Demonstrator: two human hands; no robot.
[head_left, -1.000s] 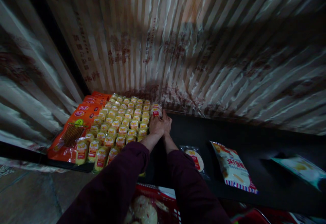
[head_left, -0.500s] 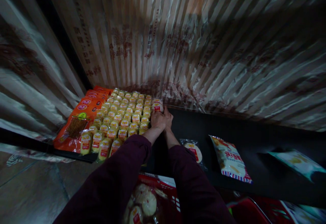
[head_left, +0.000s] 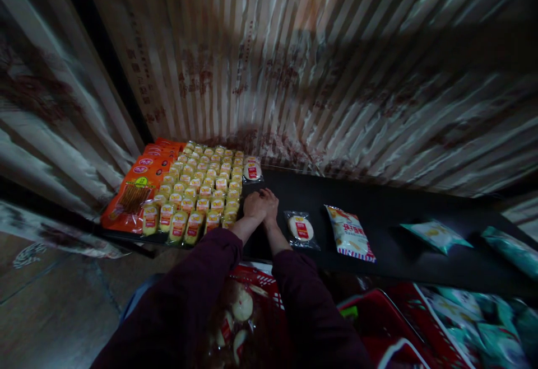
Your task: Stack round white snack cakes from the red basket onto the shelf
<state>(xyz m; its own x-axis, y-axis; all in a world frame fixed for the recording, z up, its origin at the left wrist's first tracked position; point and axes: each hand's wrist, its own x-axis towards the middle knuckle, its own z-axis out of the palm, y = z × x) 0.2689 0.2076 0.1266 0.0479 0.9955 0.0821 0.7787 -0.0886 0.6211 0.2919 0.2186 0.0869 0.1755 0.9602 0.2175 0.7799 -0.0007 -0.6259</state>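
My left hand (head_left: pixel 254 206) and my right hand (head_left: pixel 271 205) are pressed together above the black shelf (head_left: pixel 290 187), fingers curled in, with nothing visible in them. Just beyond them a round white cake in a clear wrapper with a red label (head_left: pixel 252 171) lies flat at the shelf's back edge. It touches neither hand. To the left, rows of small yellow wrapped cakes (head_left: pixel 195 182) stand packed side by side. A second round white wrapped cake (head_left: pixel 301 228) lies to the right of my right wrist.
Orange snack bags (head_left: pixel 137 190) overlap at the shelf's left end. Rightward lie a white and red snack bag (head_left: pixel 348 233) and green-white packets (head_left: pixel 437 234). Below the front edge, a red basket (head_left: pixel 269 288) holds round wrapped cakes; another red basket (head_left: pixel 378 316) stands beside it. Corrugated sheeting (head_left: pixel 269 66) rises behind.
Both hands have drawn back from the round white cake at the rear, leaving it lying on the shelf beside the yellow cakes. The view has shifted, showing more of the shelf's right side.
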